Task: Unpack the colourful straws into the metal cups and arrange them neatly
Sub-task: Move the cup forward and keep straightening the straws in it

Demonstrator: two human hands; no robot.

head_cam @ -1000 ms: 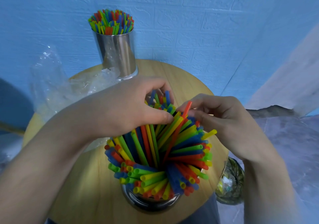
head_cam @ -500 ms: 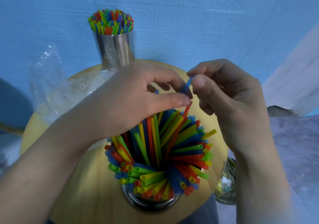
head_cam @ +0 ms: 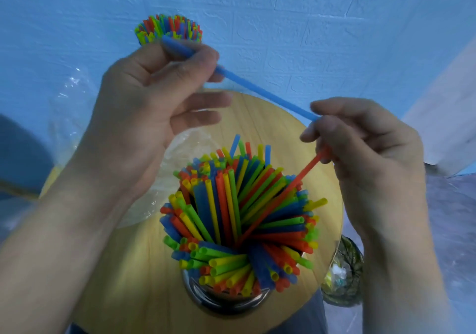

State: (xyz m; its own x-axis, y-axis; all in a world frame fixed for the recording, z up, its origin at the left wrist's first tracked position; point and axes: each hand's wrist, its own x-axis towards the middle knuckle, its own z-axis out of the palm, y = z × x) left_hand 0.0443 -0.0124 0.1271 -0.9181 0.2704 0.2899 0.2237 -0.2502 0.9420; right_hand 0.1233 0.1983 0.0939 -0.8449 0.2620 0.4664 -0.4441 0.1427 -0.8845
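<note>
Head view: a left hand [head_cam: 144,107] and a right hand [head_cam: 365,148], held apart, each pinch one end of a blue straw [head_cam: 262,92] above a straw-filled metal cup [head_cam: 226,305] on a round wooden table [head_cam: 144,269]. The right hand also holds an orange straw [head_cam: 283,199] slanting up from the cup.

The near metal cup [head_cam: 226,301] offers no clear way in. Its fanned straws [head_cam: 224,212] spread wider than the rim with scarcely a gap between them, and an orange straw [head_cam: 291,186] slants from their middle up to the right grip [head_cam: 365,148]. A blue straw [head_cam: 265,94] stretches like a bar from the left grip [head_cam: 144,112] down to the right one, closing the way from above to the far half of the table [head_cam: 121,269]; beneath it is open air. Crumpled plastic wrap [head_cam: 180,150] covers the table's left side. Bare wood lies front-left of the cup and along the right edge. The far straws [head_cam: 168,28] stand close to the wall [head_cam: 309,24], perhaps touching it.
</note>
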